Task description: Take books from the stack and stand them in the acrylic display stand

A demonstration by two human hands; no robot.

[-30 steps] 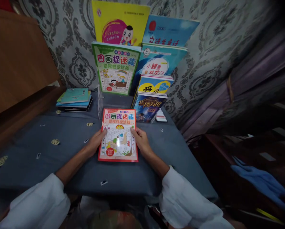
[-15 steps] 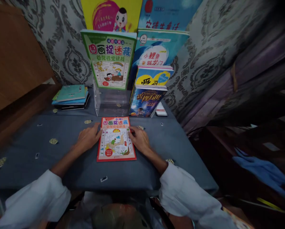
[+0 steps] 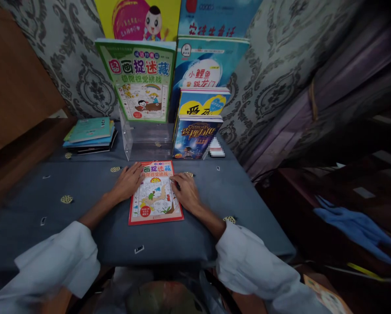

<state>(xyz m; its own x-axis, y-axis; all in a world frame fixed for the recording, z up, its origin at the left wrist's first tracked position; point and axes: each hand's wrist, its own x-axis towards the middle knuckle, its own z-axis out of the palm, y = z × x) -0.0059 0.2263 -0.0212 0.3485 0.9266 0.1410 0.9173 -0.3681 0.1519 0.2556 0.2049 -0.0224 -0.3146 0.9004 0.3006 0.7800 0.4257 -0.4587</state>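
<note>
A red-bordered picture book [image 3: 156, 196] with a cartoon sun and Chinese lettering lies closed on the blue-grey tablecloth in front of me. My left hand [image 3: 128, 182] rests flat over the book's upper left edge, its fingers stretched out and covering part of the title. At the right edge, my right hand [image 3: 186, 191] touches the cover with slightly bent fingers; a dark gap shows between thumb and fingers. Behind the book stands a clear acrylic rack [image 3: 146, 141]. A green book [image 3: 142, 83] with similar lettering leans in its left side.
Several books fill the rack's right side, a dark blue one [image 3: 195, 137] in front. A stack of thin books [image 3: 89, 133] lies at the back left. Beside the rack is a small pixelated white object [image 3: 216, 148]. Blue cloth [image 3: 349, 222] lies beyond the table's right edge.
My left hand has slid from the book's left edge onto its cover, now hiding part of the title. The right hand has shifted slightly over the right edge. The view has turned a little.
</note>
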